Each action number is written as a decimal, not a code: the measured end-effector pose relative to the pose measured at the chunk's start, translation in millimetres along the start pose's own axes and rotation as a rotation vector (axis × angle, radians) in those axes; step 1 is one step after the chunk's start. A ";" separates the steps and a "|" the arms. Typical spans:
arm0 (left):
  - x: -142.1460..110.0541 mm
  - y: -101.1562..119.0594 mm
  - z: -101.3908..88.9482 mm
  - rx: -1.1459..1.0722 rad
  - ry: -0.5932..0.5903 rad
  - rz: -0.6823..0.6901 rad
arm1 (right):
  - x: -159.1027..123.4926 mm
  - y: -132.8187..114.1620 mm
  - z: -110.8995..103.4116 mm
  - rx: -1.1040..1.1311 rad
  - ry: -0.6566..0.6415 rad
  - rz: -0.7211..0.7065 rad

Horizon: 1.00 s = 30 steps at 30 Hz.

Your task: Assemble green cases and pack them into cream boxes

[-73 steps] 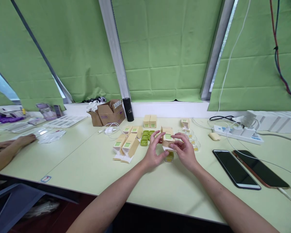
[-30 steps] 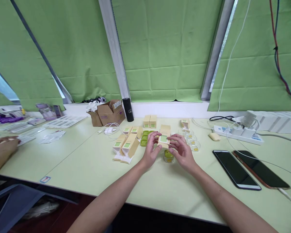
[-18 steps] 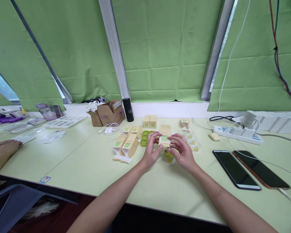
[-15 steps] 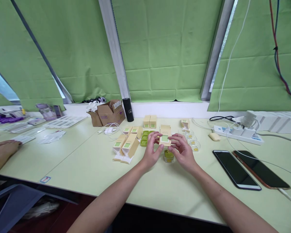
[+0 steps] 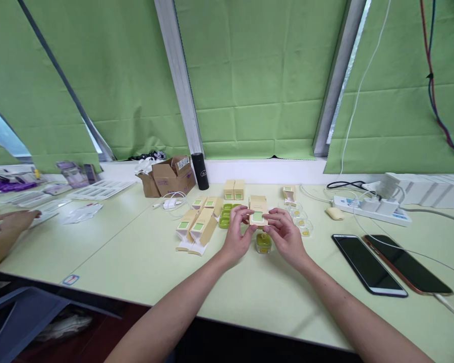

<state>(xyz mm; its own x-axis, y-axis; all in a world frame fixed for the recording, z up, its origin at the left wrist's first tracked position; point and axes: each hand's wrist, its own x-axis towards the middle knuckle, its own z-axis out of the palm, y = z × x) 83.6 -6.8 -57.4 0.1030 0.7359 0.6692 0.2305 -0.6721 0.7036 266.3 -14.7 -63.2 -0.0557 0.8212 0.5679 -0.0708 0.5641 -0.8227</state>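
Observation:
Between my two hands is a small tan cardboard box with a green square on its near end. My left hand grips its left side, fingers curled and thumb at the lower edge. From the right, my right hand pinches the same box with fingers and thumb. Just below it on the table stands a small clear container with a green lid. Left of my hands lie several tan boxes, the near ones with white flaps out. Green square pieces sit partly behind my left hand.
Clear containers and an open tan box lie right of my hands. Two boxes stand behind. Two phones and a power strip are farther right. A brown carton, a black bottle and another person's hand are leftward.
The box has tilted from showing a white flap at its near end to lying with its long face up, its near flap folded in. The other person's hands have shifted at the left.

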 end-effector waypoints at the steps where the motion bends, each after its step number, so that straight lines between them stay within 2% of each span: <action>1: -0.1 -0.9 0.1 0.004 0.005 0.001 | -0.1 -0.2 0.2 0.002 -0.001 0.001; 13: -2.2 3.8 -2.6 0.104 0.000 0.078 | -0.1 -3.1 2.1 -0.017 -0.017 -0.010; 19: -4.0 6.7 -6.0 0.208 -0.023 0.093 | -1.4 -4.9 0.2 -0.156 -0.087 -0.084; 24: -2.7 5.9 -6.2 0.203 -0.012 0.139 | -6.9 -10.7 0.6 -0.299 -0.106 -0.185; 30: 2.6 3.3 -6.5 0.134 0.070 0.024 | -6.2 -20.5 0.6 -0.360 -0.125 -0.325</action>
<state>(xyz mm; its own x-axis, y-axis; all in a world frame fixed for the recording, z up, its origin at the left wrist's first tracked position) 78.4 -7.6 -51.8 0.0432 0.7090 0.7039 0.3566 -0.6690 0.6521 267.5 -31.4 -49.8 -0.2086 0.5942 0.7768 0.2430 0.8008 -0.5473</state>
